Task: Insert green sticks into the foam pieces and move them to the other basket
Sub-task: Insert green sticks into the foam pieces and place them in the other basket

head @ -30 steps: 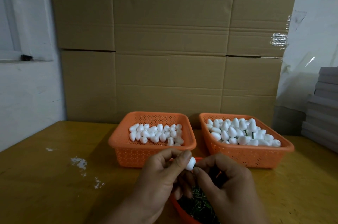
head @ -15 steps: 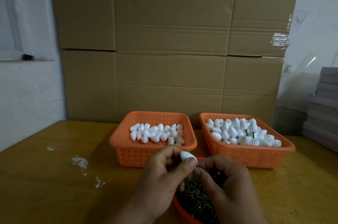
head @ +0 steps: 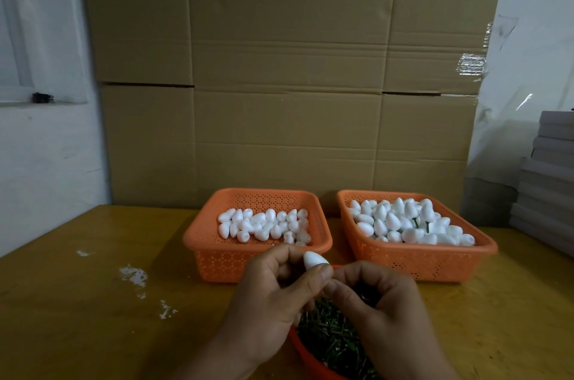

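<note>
My left hand (head: 273, 295) pinches the foam piece (head: 314, 259), tip far-left; my right hand (head: 377, 302), curled just right, contents unclear; filled basket (head: 484, 250) lies far-right.

White egg-shaped foam piece (head: 314, 259) pinched at fingertips of left hand (head: 273, 295), pointed end up and tilted left, held above near edge of table, just in front of left basket.

Left orange perforated basket (head: 217, 258) at table's far edge: loose white foam pieces (head: 264, 226) in one layer.

Right orange basket (head: 435, 264) beside it: heaped foam pieces (head: 403, 224), a few dark green sticks (head: 416, 222) protruding.

Green sticks (head: 332, 336) piled in orange container (head: 306, 354) at near edge, partly hidden.
</note>
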